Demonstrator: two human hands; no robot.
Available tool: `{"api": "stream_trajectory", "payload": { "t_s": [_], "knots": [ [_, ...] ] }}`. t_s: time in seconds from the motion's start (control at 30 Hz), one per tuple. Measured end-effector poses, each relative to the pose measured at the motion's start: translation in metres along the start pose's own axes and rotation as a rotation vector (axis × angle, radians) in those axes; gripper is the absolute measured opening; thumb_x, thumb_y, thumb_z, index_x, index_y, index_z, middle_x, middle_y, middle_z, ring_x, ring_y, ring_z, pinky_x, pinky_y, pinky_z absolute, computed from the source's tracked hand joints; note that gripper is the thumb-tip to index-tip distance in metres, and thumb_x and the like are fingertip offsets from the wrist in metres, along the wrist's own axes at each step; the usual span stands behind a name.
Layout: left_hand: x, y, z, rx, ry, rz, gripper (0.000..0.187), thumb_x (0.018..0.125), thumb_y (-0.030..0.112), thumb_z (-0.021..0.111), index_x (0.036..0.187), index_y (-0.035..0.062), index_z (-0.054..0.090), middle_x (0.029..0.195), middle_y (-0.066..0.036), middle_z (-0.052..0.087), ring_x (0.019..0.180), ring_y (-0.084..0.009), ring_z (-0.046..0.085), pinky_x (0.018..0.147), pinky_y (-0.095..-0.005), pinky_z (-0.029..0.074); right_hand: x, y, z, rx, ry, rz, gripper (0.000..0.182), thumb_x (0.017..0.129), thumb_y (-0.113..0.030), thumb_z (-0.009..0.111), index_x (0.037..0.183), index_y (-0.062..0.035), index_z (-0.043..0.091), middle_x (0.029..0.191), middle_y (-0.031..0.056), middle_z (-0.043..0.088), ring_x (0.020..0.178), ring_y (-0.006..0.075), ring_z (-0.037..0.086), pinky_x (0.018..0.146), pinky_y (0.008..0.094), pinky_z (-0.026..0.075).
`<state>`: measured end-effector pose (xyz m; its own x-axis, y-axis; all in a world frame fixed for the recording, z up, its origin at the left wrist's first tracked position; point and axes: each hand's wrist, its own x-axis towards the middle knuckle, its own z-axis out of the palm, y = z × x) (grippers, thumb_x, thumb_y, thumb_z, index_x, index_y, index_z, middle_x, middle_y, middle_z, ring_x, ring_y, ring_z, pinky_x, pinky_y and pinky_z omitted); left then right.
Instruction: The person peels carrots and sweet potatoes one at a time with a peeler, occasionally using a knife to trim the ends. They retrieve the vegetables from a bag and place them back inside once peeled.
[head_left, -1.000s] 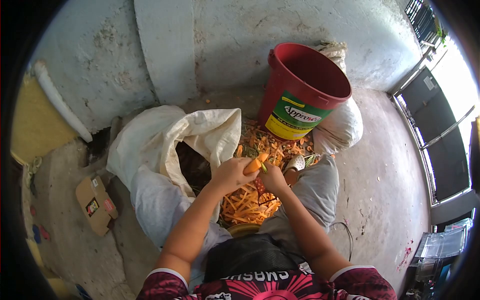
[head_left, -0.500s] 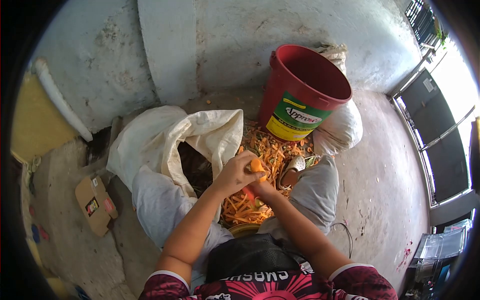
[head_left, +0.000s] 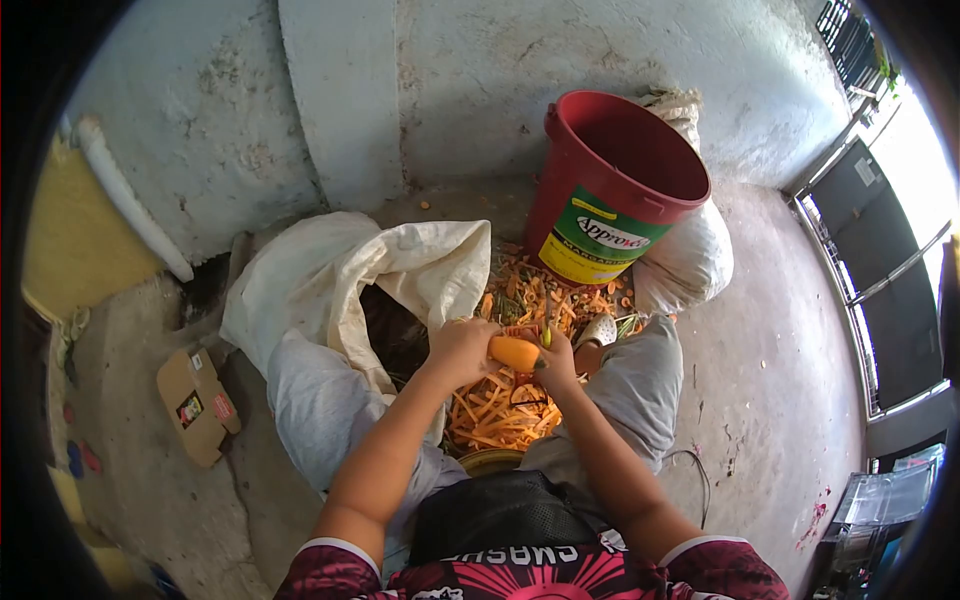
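Observation:
An orange carrot (head_left: 514, 353) lies sideways between my two hands, above a heap of orange peelings (head_left: 490, 412). My left hand (head_left: 463, 352) is wrapped round its left end. At the right end, my right hand (head_left: 556, 362) is closed on a small tool with a yellow-green part (head_left: 546, 336); its blade is too small to make out. Peelings also cover the floor beyond my hands. Just left of my left hand gapes an open white sack (head_left: 440, 262) with a dark inside.
A red bucket (head_left: 570, 170) with a green and yellow label stands ahead, before a stuffed white sack (head_left: 690, 262). Flattened cardboard (head_left: 198, 405) lies on the floor at left. My knees flank the peelings, and a wall rises behind.
My hands have moved apart. The carrot has turned from roughly upright to sideways, and my right hand has come out to the right, with the yellow-green part now showing.

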<state>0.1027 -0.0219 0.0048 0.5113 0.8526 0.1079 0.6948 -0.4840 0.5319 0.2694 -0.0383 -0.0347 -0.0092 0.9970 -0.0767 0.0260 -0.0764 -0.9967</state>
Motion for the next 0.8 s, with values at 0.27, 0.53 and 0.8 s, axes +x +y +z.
{"api": "stream_trajectory", "payload": {
  "t_s": [0.27,0.53,0.8],
  "knots": [
    [0.006,-0.008,0.005,-0.021,0.11,-0.154,0.024,0.062,0.026,0.062,0.077,0.0067,0.057,0.065,-0.011,0.058,0.064,-0.0283,0.057,0.058,-0.0366,0.046,-0.002,-0.01,-0.005,-0.288,0.042,0.039,0.019,0.082,-0.018,0.05,0.083,0.0011,0.05,0.063,0.0059,0.053,0.052,0.0112,0.049,0.046,0.0262,0.039],
    [0.011,-0.017,0.009,0.074,0.147,-0.287,0.025,0.063,0.027,0.063,0.075,0.0065,0.057,0.062,-0.012,0.057,0.063,-0.0277,0.057,0.055,-0.0356,0.046,-0.01,-0.016,0.01,-0.511,-0.04,-0.131,0.019,0.079,-0.019,0.052,0.084,-0.0007,0.051,0.06,0.0131,0.051,0.053,0.0193,0.051,0.05,0.0313,0.038],
    [0.014,-0.012,0.011,0.048,0.217,-0.27,0.025,0.062,0.029,0.064,0.074,0.0075,0.057,0.06,-0.01,0.057,0.06,-0.0273,0.057,0.054,-0.0351,0.046,-0.007,-0.007,0.011,-0.385,0.021,-0.101,0.023,0.08,-0.022,0.05,0.085,0.0002,0.051,0.06,0.0152,0.052,0.053,0.0227,0.052,0.05,0.0331,0.038]
  ]
}}
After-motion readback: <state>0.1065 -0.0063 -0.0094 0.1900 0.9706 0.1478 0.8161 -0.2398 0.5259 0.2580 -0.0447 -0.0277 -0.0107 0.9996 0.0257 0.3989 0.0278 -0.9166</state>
